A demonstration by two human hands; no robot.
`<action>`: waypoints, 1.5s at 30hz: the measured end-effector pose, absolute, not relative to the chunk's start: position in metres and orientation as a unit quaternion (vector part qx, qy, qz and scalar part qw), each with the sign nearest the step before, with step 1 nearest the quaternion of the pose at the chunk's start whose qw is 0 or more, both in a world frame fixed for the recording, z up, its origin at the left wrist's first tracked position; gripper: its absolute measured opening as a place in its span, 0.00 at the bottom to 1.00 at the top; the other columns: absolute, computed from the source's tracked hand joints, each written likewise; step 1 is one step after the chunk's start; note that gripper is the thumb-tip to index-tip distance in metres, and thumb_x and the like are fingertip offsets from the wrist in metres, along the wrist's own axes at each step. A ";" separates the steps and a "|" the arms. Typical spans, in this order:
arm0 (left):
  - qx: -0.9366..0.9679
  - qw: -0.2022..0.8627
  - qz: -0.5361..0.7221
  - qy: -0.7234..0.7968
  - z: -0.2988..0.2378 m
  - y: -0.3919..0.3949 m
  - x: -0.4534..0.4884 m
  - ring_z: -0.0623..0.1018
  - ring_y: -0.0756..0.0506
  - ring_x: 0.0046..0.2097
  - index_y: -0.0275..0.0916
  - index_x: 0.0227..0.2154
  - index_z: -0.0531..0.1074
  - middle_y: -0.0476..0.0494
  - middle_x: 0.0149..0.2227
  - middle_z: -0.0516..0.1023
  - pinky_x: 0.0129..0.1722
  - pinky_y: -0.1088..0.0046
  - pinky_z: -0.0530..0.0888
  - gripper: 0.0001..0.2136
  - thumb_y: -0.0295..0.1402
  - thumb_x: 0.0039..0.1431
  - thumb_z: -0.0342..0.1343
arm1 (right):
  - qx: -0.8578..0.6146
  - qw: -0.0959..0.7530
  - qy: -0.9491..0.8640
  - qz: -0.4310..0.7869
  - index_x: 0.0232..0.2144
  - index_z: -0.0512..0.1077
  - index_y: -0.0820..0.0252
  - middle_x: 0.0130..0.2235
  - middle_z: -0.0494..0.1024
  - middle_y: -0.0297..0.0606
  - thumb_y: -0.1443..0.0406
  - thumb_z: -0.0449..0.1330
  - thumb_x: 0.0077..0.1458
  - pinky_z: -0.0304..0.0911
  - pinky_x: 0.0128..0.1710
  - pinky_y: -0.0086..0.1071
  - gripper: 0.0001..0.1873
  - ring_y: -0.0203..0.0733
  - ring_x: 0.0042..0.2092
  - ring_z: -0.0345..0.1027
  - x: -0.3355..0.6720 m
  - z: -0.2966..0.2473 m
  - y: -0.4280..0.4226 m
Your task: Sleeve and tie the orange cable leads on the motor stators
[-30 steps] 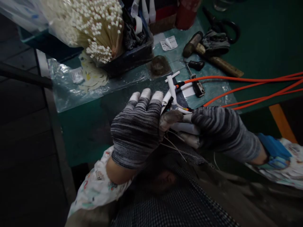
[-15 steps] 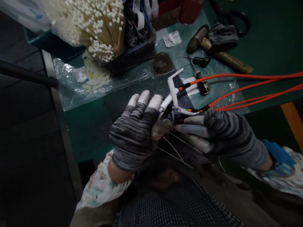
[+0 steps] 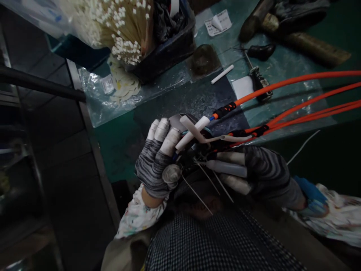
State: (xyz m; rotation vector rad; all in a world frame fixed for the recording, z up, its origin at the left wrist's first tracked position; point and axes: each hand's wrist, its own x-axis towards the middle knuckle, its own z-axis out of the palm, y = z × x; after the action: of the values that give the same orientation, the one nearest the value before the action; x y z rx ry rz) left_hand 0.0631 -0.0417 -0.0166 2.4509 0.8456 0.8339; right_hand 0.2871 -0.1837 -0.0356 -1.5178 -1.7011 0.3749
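Observation:
My left hand (image 3: 158,162), in a striped grey glove with white-taped fingertips, is wrapped around the left side of a dark round part (image 3: 194,150) with wires and loose white cords. White sleeves (image 3: 193,132) cover wires on this part, where orange cables (image 3: 296,81) with black-wrapped ends run in from the right. My right hand (image 3: 254,173), gloved alike, pinches a translucent whitish plastic piece (image 3: 227,168) between its fingers. The tip of this piece points at the right side of the round part. Hands and cords hide much of the round part.
A bundle of cable ties (image 3: 124,30) stands by a dark bin (image 3: 166,62) at the back left. A hammer (image 3: 310,47), a black-handled awl (image 3: 261,52), another tool (image 3: 259,82), a label (image 3: 218,23) and a short white tube (image 3: 222,74) lie on the plastic-covered bench.
The view has shifted, so the bench items appear further right or higher. My left hand has turned on the round part, baring more of it. My right hand keeps the plastic piece.

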 end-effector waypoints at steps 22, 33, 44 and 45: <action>0.895 0.158 0.311 0.278 -0.012 -0.039 0.069 0.70 0.33 0.70 0.46 0.69 0.66 0.39 0.67 0.73 0.69 0.45 0.70 0.26 0.51 0.76 0.41 | -0.671 0.451 -0.493 0.321 0.54 0.77 0.34 0.45 0.87 0.25 0.59 0.64 0.64 0.83 0.46 0.38 0.17 0.46 0.46 0.84 0.313 -0.001 -0.200; 0.920 0.250 0.205 0.221 0.003 -0.020 0.052 0.57 0.29 0.76 0.42 0.75 0.48 0.29 0.74 0.59 0.74 0.42 0.60 0.42 0.36 0.61 0.60 | -0.697 0.458 -0.511 0.211 0.55 0.79 0.62 0.54 0.84 0.36 0.67 0.67 0.62 0.68 0.62 0.37 0.19 0.42 0.57 0.77 0.381 0.019 -0.048; 0.903 0.253 0.240 0.253 -0.005 -0.031 0.048 0.61 0.33 0.75 0.46 0.72 0.46 0.30 0.70 0.62 0.73 0.45 0.64 0.35 0.34 0.65 0.54 | -0.687 0.465 -0.489 0.270 0.64 0.61 0.87 0.58 0.77 0.49 0.66 0.57 0.62 0.64 0.53 0.27 0.33 0.45 0.61 0.71 0.356 -0.019 0.035; 0.902 0.250 0.238 0.258 -0.006 -0.031 0.047 0.61 0.34 0.75 0.47 0.72 0.46 0.31 0.71 0.62 0.73 0.45 0.64 0.35 0.34 0.66 0.54 | -0.678 0.494 -0.493 0.230 0.64 0.62 0.84 0.61 0.76 0.49 0.70 0.57 0.62 0.64 0.56 0.28 0.31 0.44 0.63 0.70 0.356 -0.017 0.029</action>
State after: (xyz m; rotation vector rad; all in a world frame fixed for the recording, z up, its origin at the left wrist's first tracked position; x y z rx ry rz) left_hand 0.0472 -0.0311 -0.0059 2.4567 0.7022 0.6489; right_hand 0.3562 0.0294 -0.0169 -1.6433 -1.1951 0.5586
